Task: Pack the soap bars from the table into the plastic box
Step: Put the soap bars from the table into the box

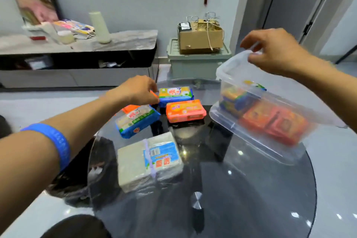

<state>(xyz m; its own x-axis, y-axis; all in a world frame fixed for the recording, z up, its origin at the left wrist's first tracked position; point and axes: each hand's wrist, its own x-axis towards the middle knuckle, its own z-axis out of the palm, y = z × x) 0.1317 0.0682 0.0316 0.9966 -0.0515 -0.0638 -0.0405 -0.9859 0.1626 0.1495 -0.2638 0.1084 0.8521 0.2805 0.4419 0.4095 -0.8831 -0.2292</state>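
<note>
A clear plastic box (257, 141) is tilted above the right side of the round glass table (241, 189), with orange and blue soap bars inside. My right hand (274, 50) grips its far rim. My left hand (138, 90) pinches the left end of a blue-and-green soap bar (176, 93) at the back of the table. In front of that bar lie an orange bar (185, 111) and another blue bar (136, 120). A further orange bar (130, 108) peeks out under my left hand. A large white wrapped soap pack (149, 160) lies nearest me.
Behind the table stand a dark sideboard (77, 48) with clutter and a green storage crate (197, 63) topped by a cardboard box (201, 37). A door is at the back right. A dark stool (77, 226) sits at the lower left.
</note>
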